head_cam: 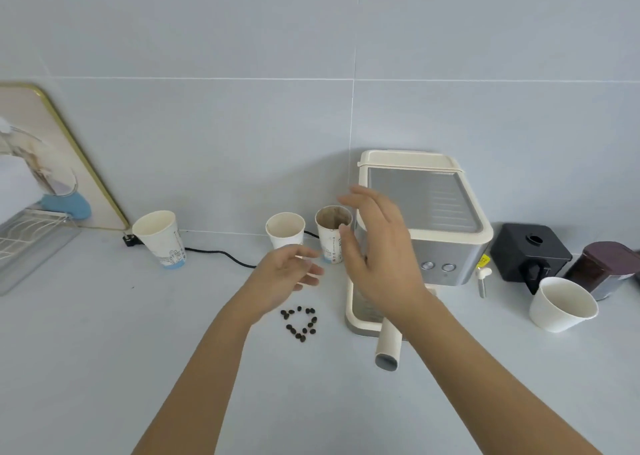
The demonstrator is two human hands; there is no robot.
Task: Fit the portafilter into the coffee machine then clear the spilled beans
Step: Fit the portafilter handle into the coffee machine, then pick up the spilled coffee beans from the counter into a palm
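cream-handled portafilter [388,345] looks seated in the cream-and-steel coffee machine [426,212]; dark spilled beans [300,321] remain; both hands' grip wide, empty.

both forearms bare, left hand [287,274] and right hand [377,250] ungloved.

No text, brand or number can be read anywhere; the paper cup [333,234] beside the coffee machine [426,219] carries a column of small dark print down its side, too blurred to make out; the paper cup [162,238] at the left bears a blue line drawing and tiny marks, likewise unreadable; a yellow tag [483,260] on the machine's right side shows dark marks too small to tell.
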